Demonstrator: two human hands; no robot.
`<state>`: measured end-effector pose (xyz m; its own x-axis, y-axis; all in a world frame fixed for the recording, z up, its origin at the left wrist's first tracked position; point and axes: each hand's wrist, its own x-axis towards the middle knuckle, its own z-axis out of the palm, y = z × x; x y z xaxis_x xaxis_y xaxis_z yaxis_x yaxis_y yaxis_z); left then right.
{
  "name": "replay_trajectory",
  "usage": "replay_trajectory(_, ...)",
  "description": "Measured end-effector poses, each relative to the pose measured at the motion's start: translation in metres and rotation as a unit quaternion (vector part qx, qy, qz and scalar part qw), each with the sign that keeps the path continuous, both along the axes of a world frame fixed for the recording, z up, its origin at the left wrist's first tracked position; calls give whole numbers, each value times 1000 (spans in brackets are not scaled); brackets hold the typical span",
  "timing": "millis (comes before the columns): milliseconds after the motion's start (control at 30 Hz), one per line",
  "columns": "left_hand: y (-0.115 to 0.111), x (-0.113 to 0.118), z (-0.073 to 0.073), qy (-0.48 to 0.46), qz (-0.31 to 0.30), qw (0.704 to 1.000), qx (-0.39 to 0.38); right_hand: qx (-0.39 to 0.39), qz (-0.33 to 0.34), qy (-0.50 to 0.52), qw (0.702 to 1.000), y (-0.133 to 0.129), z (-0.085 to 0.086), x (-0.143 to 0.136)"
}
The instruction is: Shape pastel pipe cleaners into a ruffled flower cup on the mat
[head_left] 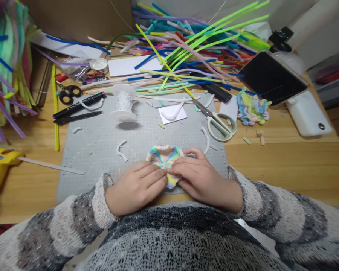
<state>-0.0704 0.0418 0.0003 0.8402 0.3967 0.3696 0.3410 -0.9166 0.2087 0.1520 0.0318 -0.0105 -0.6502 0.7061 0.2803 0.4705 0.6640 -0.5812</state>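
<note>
A round, ruffled disc of pastel pipe cleaners [165,153] lies near the front edge of the grey cutting mat [93,150], its stripes fanning out from the centre. My left hand [139,184] rests over its left side, fingers together and pressed on it. From the right, my right hand [200,175] pinches it near the centre with thumb and fingers. Both palms and parts of the disc's lower rim are hidden. Short white pipe-cleaner pieces [121,150] are scattered around. Scissors with pale handles [222,126] lie beyond my right hand.
A spool of clear string [123,102] stands on the mat behind black pens [79,105]. Left are a yellow glue gun [2,165] and small black scissors [69,93]. Piled pipe cleaners [186,49], a phone [274,77] and another pastel pipe-cleaner piece [252,107] lie farther back.
</note>
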Motion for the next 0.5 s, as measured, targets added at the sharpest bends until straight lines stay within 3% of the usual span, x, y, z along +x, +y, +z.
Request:
replay_trajectory(333, 8, 7, -1, -3, 29, 999, -25, -33, -8, -52, 998, 7, 8, -6)
replay_trajectory(500, 16, -2, -5, 13, -23, 999, -43, -26, 78, -30, 996, 20, 8, 6)
